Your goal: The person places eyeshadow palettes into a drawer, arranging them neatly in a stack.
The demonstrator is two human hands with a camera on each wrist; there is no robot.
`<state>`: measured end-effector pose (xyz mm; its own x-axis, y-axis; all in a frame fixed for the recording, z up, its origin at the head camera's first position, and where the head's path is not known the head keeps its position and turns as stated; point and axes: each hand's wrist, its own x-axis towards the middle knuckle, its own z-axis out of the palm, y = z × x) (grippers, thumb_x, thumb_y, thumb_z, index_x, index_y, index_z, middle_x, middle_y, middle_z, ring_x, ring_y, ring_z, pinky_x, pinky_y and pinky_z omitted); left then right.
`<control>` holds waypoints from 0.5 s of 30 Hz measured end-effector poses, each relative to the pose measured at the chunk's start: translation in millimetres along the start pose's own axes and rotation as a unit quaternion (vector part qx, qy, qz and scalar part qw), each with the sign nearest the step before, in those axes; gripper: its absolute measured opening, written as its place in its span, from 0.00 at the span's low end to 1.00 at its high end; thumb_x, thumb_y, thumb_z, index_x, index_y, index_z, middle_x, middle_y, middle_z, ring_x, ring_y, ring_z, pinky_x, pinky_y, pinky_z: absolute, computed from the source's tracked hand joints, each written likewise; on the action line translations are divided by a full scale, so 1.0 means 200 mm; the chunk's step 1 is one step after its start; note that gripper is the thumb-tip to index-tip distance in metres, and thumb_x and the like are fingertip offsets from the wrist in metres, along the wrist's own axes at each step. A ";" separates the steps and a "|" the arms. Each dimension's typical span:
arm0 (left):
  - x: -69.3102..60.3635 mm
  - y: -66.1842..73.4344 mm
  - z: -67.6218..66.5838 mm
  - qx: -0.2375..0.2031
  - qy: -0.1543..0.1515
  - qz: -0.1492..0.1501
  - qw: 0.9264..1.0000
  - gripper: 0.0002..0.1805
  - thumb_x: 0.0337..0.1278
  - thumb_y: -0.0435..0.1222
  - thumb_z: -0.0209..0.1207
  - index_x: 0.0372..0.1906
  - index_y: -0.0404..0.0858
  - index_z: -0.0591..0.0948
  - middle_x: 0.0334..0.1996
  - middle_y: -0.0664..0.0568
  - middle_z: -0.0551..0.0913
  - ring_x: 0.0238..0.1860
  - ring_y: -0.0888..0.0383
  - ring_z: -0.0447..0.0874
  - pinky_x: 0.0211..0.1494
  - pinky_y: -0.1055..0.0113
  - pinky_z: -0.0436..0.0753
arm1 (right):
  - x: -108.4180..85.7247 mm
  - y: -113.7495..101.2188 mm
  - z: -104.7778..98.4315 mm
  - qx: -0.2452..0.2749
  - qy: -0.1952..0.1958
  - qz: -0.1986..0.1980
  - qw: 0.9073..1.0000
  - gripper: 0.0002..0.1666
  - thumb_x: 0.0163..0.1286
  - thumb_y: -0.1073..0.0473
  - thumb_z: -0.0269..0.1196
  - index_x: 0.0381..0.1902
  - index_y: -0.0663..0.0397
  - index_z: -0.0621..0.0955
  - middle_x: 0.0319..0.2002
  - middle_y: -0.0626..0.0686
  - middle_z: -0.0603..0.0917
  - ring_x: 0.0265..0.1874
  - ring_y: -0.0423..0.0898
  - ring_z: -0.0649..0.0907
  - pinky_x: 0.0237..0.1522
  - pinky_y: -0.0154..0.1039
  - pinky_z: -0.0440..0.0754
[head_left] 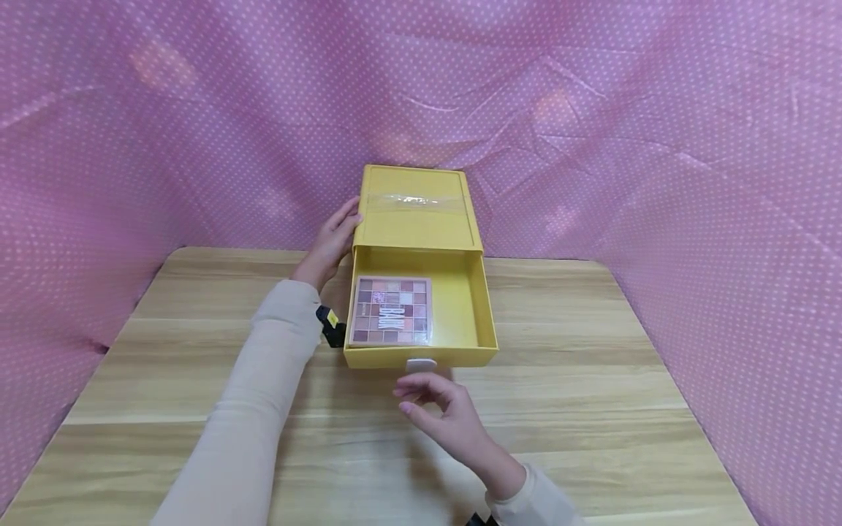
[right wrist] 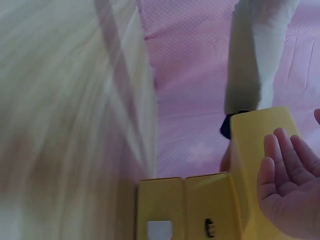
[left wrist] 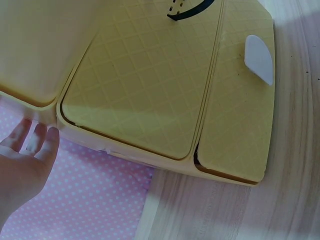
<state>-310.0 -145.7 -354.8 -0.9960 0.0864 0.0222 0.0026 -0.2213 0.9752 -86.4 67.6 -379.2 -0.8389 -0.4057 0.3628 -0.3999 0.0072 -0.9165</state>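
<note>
A yellow drawer box (head_left: pixel 421 226) stands at the back of the table, its top drawer (head_left: pixel 460 356) pulled out toward me. Inside that drawer, on the left, lies an eyeshadow palette (head_left: pixel 392 296) with a grid of pink and brown pans. My left hand (head_left: pixel 334 239) rests against the box's left side, fingers fairly straight in the left wrist view. Just in front of the drawer's white pull tab (head_left: pixel 421 364), my right hand (head_left: pixel 450 420) hovers with loosely bent fingers and holds nothing. Lower drawer fronts (left wrist: pixel 145 75) show a diamond pattern in the left wrist view.
Light wood-grain tabletop (head_left: pixel 579 409) spreads around the box. Pink polka-dot cloth (head_left: pixel 263 109) hangs behind and on both sides. Clear tape (head_left: pixel 414 201) crosses the box top. Another white tab (left wrist: pixel 258 59) marks the bottom drawer.
</note>
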 end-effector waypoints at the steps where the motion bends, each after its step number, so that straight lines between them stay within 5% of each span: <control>1: 0.00 0.00 0.00 0.001 0.001 0.000 1.000 0.27 0.58 0.39 0.49 0.63 0.47 0.60 0.62 0.51 0.58 0.56 0.53 0.63 0.53 0.68 0.69 | 0.00 0.01 0.00 0.002 0.006 0.004 1.000 0.12 0.55 0.73 0.58 0.39 0.70 0.75 0.32 0.61 0.79 0.31 0.50 0.78 0.33 0.39 0.78; 15: 0.00 0.00 0.00 -0.011 0.008 0.002 1.000 0.26 0.59 0.38 0.49 0.63 0.46 0.60 0.62 0.51 0.59 0.57 0.53 0.63 0.53 0.69 0.69 | -0.02 0.12 0.01 0.014 0.052 0.146 0.988 0.11 0.55 0.69 0.59 0.37 0.71 0.76 0.32 0.61 0.79 0.32 0.44 0.78 0.35 0.33 0.76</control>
<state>-309.0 -145.0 -355.6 -0.9973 0.0695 0.0218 0.0043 -0.2436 0.9699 -92.1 67.4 -403.4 -0.9511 -0.2938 0.0955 -0.1253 0.0843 -0.9885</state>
